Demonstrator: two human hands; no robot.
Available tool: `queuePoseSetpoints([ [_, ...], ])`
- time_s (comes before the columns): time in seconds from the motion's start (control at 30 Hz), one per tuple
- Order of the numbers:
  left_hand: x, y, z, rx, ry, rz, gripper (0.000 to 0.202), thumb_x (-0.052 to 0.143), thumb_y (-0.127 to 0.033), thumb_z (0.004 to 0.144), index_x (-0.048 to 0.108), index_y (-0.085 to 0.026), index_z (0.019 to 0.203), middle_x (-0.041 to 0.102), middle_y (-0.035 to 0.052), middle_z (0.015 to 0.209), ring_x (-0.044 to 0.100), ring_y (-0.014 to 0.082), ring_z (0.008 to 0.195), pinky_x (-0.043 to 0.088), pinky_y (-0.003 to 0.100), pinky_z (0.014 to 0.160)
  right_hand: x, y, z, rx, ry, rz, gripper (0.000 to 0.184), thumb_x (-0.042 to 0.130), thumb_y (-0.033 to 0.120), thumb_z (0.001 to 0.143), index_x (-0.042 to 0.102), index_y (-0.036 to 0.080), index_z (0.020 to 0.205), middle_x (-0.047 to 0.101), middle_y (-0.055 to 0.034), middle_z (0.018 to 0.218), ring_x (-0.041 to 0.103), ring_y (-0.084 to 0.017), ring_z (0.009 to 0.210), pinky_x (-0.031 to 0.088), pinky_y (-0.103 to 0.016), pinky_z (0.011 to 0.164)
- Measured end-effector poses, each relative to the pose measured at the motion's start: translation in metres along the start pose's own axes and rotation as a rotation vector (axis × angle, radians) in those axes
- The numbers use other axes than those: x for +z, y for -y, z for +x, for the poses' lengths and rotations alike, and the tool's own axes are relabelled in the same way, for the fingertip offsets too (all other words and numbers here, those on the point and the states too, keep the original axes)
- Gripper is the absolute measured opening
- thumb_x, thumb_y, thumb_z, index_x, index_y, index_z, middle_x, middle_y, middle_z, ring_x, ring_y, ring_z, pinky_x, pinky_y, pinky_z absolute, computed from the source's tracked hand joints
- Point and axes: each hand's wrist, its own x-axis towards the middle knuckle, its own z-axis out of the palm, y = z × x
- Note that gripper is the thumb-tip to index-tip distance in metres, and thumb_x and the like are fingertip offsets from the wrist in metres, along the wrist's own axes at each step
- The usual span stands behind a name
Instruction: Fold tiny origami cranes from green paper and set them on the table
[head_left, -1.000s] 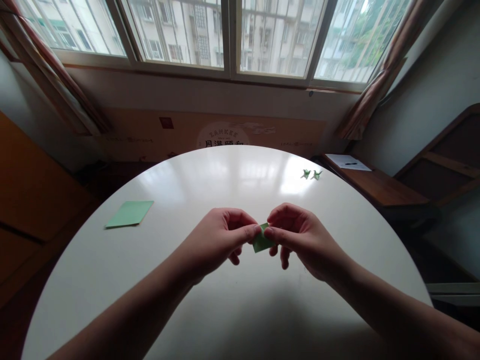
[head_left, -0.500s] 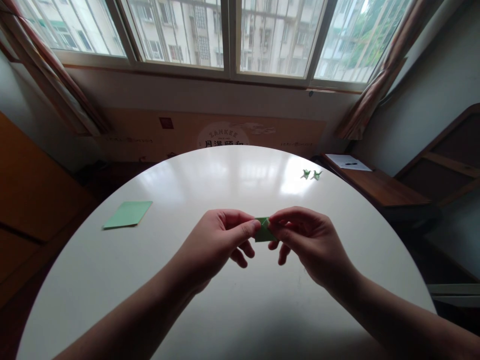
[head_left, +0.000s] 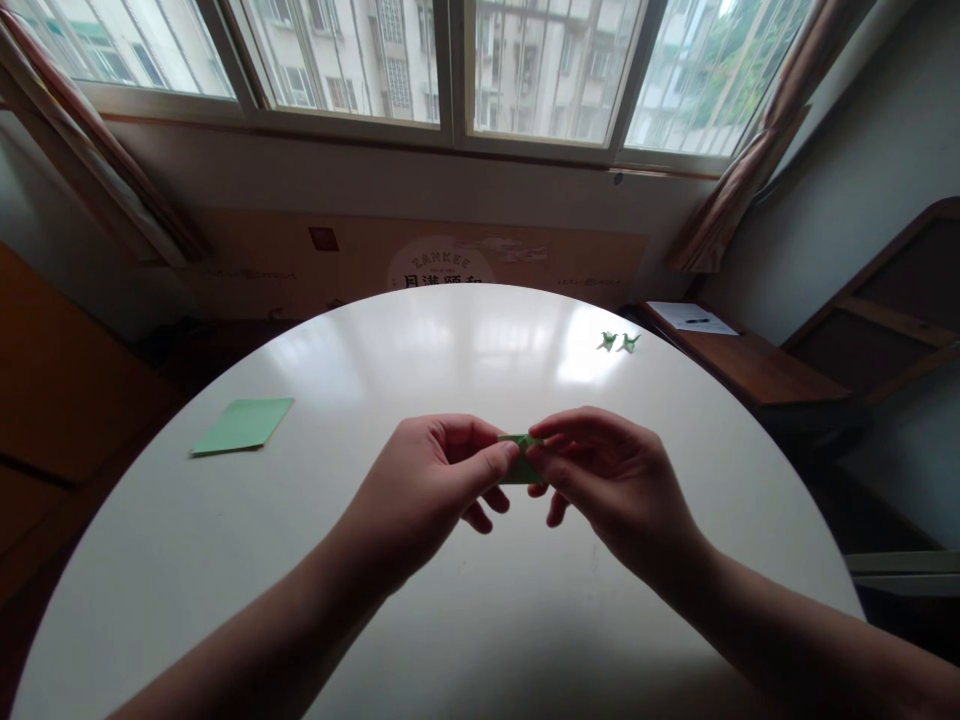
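Observation:
A small folded piece of green paper (head_left: 520,472) is held above the table, pinched from both sides. My left hand (head_left: 442,475) grips its left part between thumb and index finger, the other fingers curled below. From the right, my right hand (head_left: 611,480) pinches the paper near its top edge, thumb in front. The two thumb tips nearly meet over the paper and hide part of its folds. At the left of the table lies a stack of light green square paper (head_left: 244,425). Two small folded green paper birds (head_left: 608,341) stand near the far right edge.
The round white table (head_left: 465,620) fills the lower view. Beyond its right edge, a brown wooden surface (head_left: 772,365) bears a white sheet (head_left: 691,318) with a dark pen. Windows and curtains are behind, with a printed panel (head_left: 360,255) under them.
The thumbs have drawn closer together over the paper's top, with the right thumb further left. The whole view has shifted slightly. Both hands keep hold of the paper.

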Motion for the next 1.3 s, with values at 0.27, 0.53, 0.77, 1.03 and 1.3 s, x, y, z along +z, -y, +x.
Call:
queuePoseSetpoints([
  [0.27, 0.0006, 0.0008, 0.0006, -0.009, -0.045, 0.028, 0.016, 0.072, -0.027, 0.078, 0.070, -0.015, 0.069, 0.065, -0.0001, 0.057, 0.057, 0.0111, 0.050, 0.045, 0.016, 0.040, -0.0019, 0.0001, 0.0040, 0.254, 0.146, 0.082, 0.024, 0.074, 0.038, 0.084, 0.065, 0.016, 0.085, 0.066, -0.0019, 0.073, 0.067, -0.017, 0.062, 0.053, -0.020, 0.038],
  [0.53, 0.0037, 0.0064, 0.0037, 0.013, -0.038, 0.105, 0.018, 0.069, -0.027, 0.080, 0.067, -0.016, 0.066, 0.063, -0.0010, 0.055, 0.056, 0.0108, 0.050, 0.045, 0.017, 0.042, -0.0001, -0.0028, 0.0028, 0.270, 0.138, 0.069, 0.019, 0.068, 0.032, 0.087, 0.063, 0.016, 0.078, 0.061, 0.0003, 0.063, 0.062, -0.015, 0.055, 0.050, -0.019, 0.036],
  [0.77, 0.0046, 0.0055, 0.0019, 0.003, -0.058, 0.153, 0.021, 0.069, -0.027, 0.079, 0.063, -0.016, 0.063, 0.060, -0.0018, 0.052, 0.054, 0.0102, 0.048, 0.044, 0.017, 0.042, 0.0020, -0.0035, 0.0038, 0.244, 0.133, 0.014, 0.019, 0.065, 0.033, 0.089, 0.059, 0.018, 0.080, 0.059, 0.0018, 0.064, 0.061, -0.014, 0.055, 0.047, -0.018, 0.033],
  [1.03, 0.0041, 0.0058, 0.0041, -0.026, -0.056, 0.099, 0.021, 0.069, -0.029, 0.076, 0.062, -0.016, 0.061, 0.058, -0.0020, 0.050, 0.053, 0.0107, 0.048, 0.042, 0.018, 0.040, 0.0018, -0.0035, 0.0048, 0.245, 0.134, -0.034, 0.022, 0.060, 0.037, 0.093, 0.060, 0.018, 0.082, 0.056, 0.0019, 0.064, 0.059, -0.013, 0.053, 0.045, -0.016, 0.032],
  [1.3, 0.0039, 0.0043, 0.0047, -0.064, -0.092, 0.030, 0.021, 0.072, -0.030, 0.071, 0.061, -0.016, 0.060, 0.057, -0.0023, 0.049, 0.050, 0.0101, 0.046, 0.039, 0.018, 0.040, 0.0000, -0.0012, 0.0050, 0.321, 0.265, -0.065, 0.018, 0.063, 0.032, 0.089, 0.058, 0.017, 0.081, 0.062, -0.0003, 0.072, 0.060, -0.012, 0.054, 0.044, -0.015, 0.032],
])
